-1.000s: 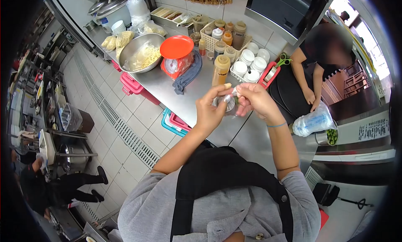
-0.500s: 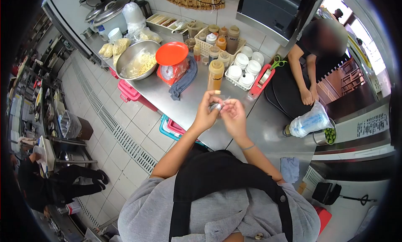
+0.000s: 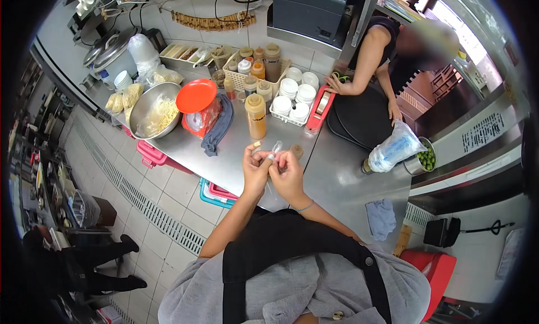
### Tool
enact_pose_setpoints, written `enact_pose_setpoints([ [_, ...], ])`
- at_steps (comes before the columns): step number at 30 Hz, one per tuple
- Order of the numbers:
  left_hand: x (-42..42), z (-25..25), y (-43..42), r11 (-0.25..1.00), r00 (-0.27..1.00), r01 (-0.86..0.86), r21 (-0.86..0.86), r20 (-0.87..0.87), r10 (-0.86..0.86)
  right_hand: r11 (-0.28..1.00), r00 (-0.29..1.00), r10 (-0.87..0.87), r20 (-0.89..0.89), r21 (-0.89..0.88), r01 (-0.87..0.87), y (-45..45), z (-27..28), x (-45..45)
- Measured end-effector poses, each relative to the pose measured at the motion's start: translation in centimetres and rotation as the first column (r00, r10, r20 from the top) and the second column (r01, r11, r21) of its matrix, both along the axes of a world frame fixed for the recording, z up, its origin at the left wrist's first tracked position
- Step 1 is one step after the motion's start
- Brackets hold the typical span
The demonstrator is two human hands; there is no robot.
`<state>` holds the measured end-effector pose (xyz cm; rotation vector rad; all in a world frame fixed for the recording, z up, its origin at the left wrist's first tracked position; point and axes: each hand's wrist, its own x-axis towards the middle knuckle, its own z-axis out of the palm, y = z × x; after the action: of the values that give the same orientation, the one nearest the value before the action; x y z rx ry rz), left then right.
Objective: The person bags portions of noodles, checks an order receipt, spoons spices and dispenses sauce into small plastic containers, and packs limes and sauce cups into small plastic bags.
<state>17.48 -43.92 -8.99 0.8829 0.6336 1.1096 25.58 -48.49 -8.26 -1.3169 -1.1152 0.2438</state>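
In front of my chest, above the steel counter, my left hand (image 3: 256, 173) and my right hand (image 3: 287, 177) meet with fingertips closed on a small clear plastic bag (image 3: 277, 146). Part of the bag sticks up between the fingers; the rest is hidden or too thin to make out. Just beyond my hands stands an upright squeeze bottle (image 3: 256, 119) of yellow-brown sauce. A small brownish container (image 3: 296, 150) shows behind my right fingers, partly covered by them.
At the left are a steel bowl (image 3: 138, 112) of pale shreds and an orange-topped scale (image 3: 196, 95). White lidded cups (image 3: 289, 88) stand beside a red tape dispenser (image 3: 318, 115). At the right, a co-worker's hand (image 3: 338, 86) reaches over black trays (image 3: 359, 113). A cloth (image 3: 381, 218) lies near the edge.
The view has shifted, so the counter things sit further left. The co-worker has leaned in, one hand now at the green scissors by the tape dispenser. My fingers still pinch the plastic.
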Motion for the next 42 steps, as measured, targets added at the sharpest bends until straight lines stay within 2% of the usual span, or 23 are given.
enact_pose_setpoints([
  [1,-0.1,0.1,0.0,0.998,0.999,-0.035,0.043,-0.017,0.035,1.000,1.000,-0.007,0.001,0.001,0.007,0.0,0.2,0.2],
  [2,-0.3,0.0,0.1,0.999,0.999,-0.028,0.043,-0.016,0.029,0.999,0.994,0.023,0.102,0.038,-0.027,0.0,0.3,0.6],
  [3,-0.7,-0.1,0.2,0.980,0.988,-0.067,0.189,-0.122,0.091,0.995,0.978,0.050,0.203,0.069,-0.065,0.0,0.6,0.9],
  [4,-1.0,-0.2,0.2,0.938,0.962,-0.088,0.335,-0.215,0.167,0.996,0.978,0.046,0.205,0.066,-0.061,-0.2,1.0,1.4],
  [6,-1.3,-0.2,0.0,0.947,0.964,-0.098,0.306,-0.208,0.167,0.941,0.948,0.303,0.101,-0.192,-0.280,-0.3,1.9,2.2],
  [9,-1.9,-0.7,0.1,0.958,0.974,-0.109,0.266,-0.162,0.156,0.927,0.928,0.361,0.091,-0.142,-0.346,-0.3,2.0,1.9],
  [10,-1.8,-0.2,0.2,0.958,0.975,-0.108,0.266,-0.162,0.155,0.928,0.929,0.360,0.091,-0.142,-0.345,-0.2,2.4,1.7],
  [12,-1.7,0.6,-0.1,0.977,0.986,-0.167,0.133,-0.004,0.169,0.960,0.961,0.274,0.040,-0.063,-0.271,-0.4,3.2,0.8],
  [15,-1.4,1.5,-0.4,0.971,0.979,-0.201,0.131,0.018,0.201,0.979,0.979,0.203,-0.003,0.029,-0.203,0.1,2.9,-0.4],
  [17,-1.5,1.7,-0.3,0.974,0.981,-0.195,0.112,0.029,0.193,0.980,0.980,0.198,0.016,0.008,-0.198,0.0,3.3,-0.5],
  [22,-1.9,1.7,0.0,0.961,0.987,-0.128,0.244,-0.068,0.149,0.991,0.989,0.128,0.073,0.013,-0.130,-0.3,3.4,-0.5],
  [26,-1.1,2.6,0.3,0.979,0.998,-0.068,0.192,0.003,0.069,0.994,0.984,0.109,0.143,-0.004,-0.110,-0.3,4.4,0.0],
  [28,-1.1,2.7,0.3,0.981,0.998,-0.034,0.189,-0.044,0.043,0.994,0.983,0.111,0.147,-0.019,-0.110,-0.5,4.9,0.7],
  [29,-0.9,2.6,0.6,0.953,0.998,-0.027,0.300,-0.041,0.041,0.995,0.974,0.099,0.205,-0.045,-0.091,-0.5,5.1,1.4],
  [30,-0.7,2.6,0.7,0.953,0.998,-0.032,0.300,-0.035,0.045,0.994,0.960,0.093,0.263,-0.071,-0.077,-0.6,5.2,1.7],
  [32,-0.3,3.0,1.3,0.876,0.992,-0.001,0.482,-0.108,0.060,0.991,0.957,0.109,0.268,-0.102,-0.085,-1.0,6.7,1.7],
  [33,-0.2,3.4,2.1,0.871,0.994,-0.010,0.491,-0.089,0.061,0.988,0.956,0.115,0.271,-0.131,-0.082,-0.7,7.6,1.9],
  [35,-0.4,4.3,2.3,0.838,0.996,0.054,0.543,-0.091,-0.005,0.985,0.940,0.135,0.312,-0.148,-0.093,-0.3,8.5,2.2],
  [37,-1.1,5.2,2.6,0.848,0.996,0.076,0.524,-0.077,-0.042,0.984,0.928,0.133,0.347,-0.159,-0.081,0.0,9.0,2.3],
  [39,-1.3,5.2,3.3,0.849,0.993,0.114,0.516,-0.086,-0.081,0.990,0.861,0.139,0.489,-0.057,-0.127,0.5,9.7,2.5],
  [40,-1.5,5.1,4.1,0.837,0.990,0.141,0.528,-0.078,-0.118,0.995,0.861,0.099,0.498,-0.045,-0.088,0.6,9.9,2.7],
  [42,-2.1,4.8,5.1,0.823,0.946,0.313,0.474,-0.076,-0.316,0.966,0.879,0.259,0.401,-0.127,-0.227,0.2,10.1,2.7],
])
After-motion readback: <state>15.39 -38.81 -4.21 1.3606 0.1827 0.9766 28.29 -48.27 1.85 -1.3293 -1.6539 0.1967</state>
